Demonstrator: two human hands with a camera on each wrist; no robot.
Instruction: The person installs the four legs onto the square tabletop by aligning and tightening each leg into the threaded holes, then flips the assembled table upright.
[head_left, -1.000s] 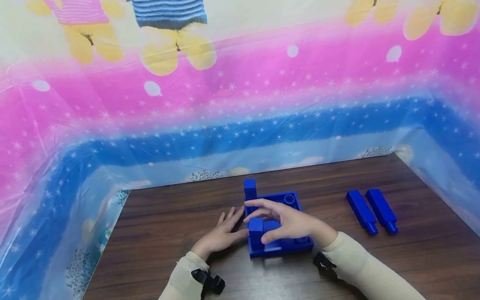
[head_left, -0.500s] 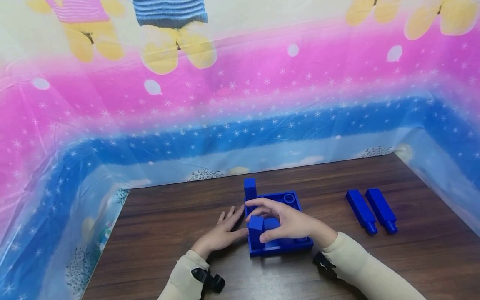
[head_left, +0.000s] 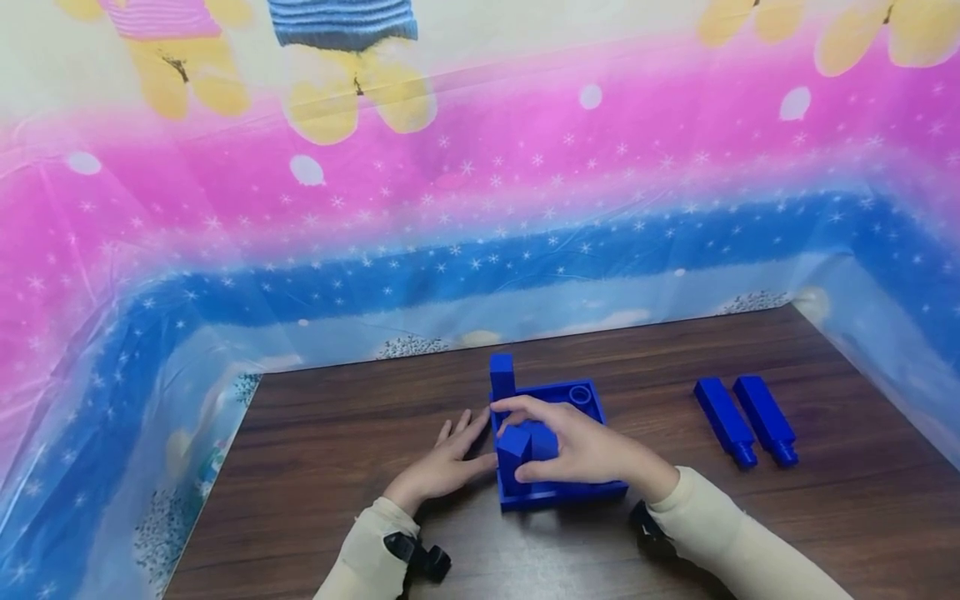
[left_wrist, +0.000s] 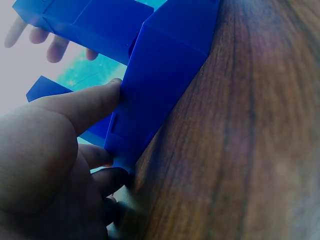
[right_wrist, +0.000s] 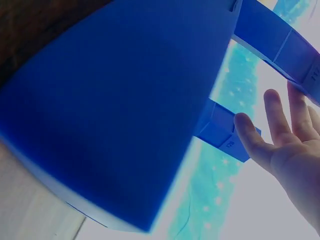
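Observation:
A shallow blue tray-shaped base lies on the table, open side up. At its near left corner stands a square blue leg, slightly turned against the base. My right hand grips this leg, thumb on the near side and fingers curled behind. A second leg stands upright at the far left corner; my right index fingertip reaches close to it. My left hand lies flat along the left side of the base. In the left wrist view its extended thumb presses the base wall.
Two loose blue legs with threaded ends lie side by side on the right of the wooden table. A round socket shows in the base's far right corner. A printed cloth hangs around the table's back and sides.
The near left leg has turned about its upright axis, its top now showing a corner toward me. My right thumb has shifted slightly left with it. The left hand keeps its place.

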